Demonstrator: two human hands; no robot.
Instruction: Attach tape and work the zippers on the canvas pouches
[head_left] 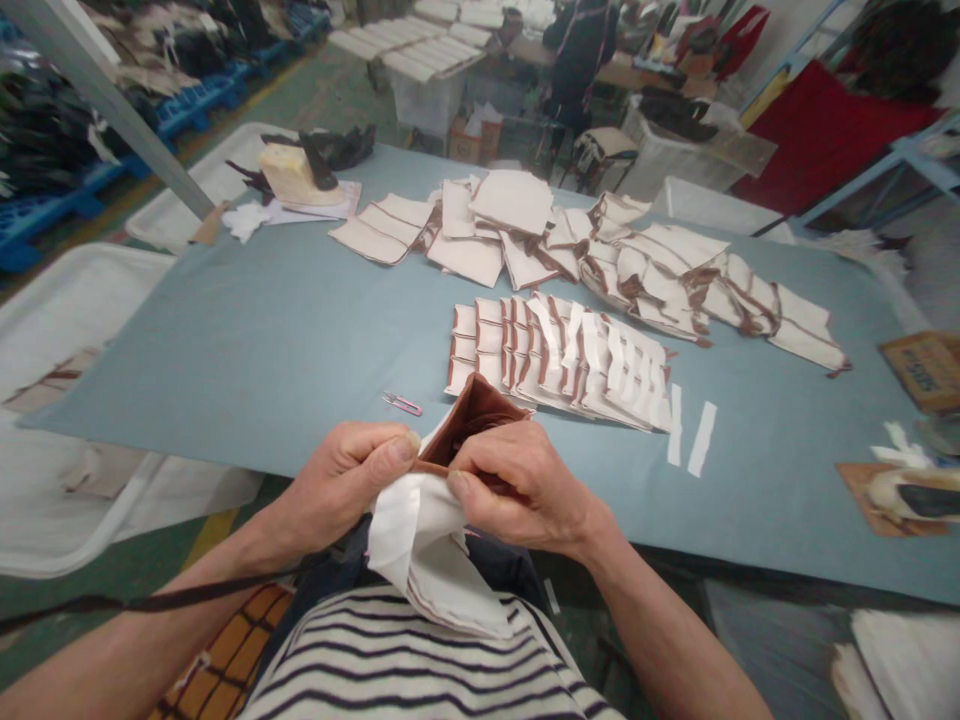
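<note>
Between my hands is a cream fabric pouch (454, 585) with a brown lining, its mouth spread open toward the table. My left hand (360, 465) pinches the brown edge at one side, thumb on top. My right hand (521, 485) grips the same edge a little to the right, fingers curled into the lining. A white strip (394, 535) hangs from the edge below my left thumb. Just beyond lies a row of overlapping cream and brown pouches (487, 345), several with white strips on them. Pink-handled thread snips (403, 404) rest left of that row.
Heaped cream pouches (510, 205) cover the back of the blue-grey table (247, 330). Two loose white strips (703, 440) lie right of the row. A cardboard box (926, 370) is at the right edge. White bins (75, 290) stand at the left. A person (585, 50) is in the background.
</note>
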